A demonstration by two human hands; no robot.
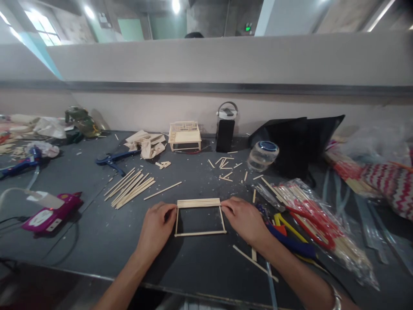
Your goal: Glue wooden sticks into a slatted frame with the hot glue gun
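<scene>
A small rectangular wooden stick frame (200, 234) lies on the dark table before me. Several thin sticks (198, 202) sit side by side across its far end, and its middle is open. At the far left corner, my left hand (157, 229) pinches the frame, fingers closed. My right hand (245, 218) does the same at the far right corner, thumb and fingertips against the stick ends. Left of the frame are a bundle of loose sticks (130, 188) and one single stick (163, 190). Another stick (254, 263) lies under my right forearm.
Behind stand a stick-built miniature (185, 137), a black phone-like slab (225, 136) and a clear jar (263, 157). Blue pliers (111, 160) and a magenta power strip (53, 215) are left. Red-handled scissors (311, 228), a blue-yellow tool (292, 241) and bagged sticks (342, 245) lie right.
</scene>
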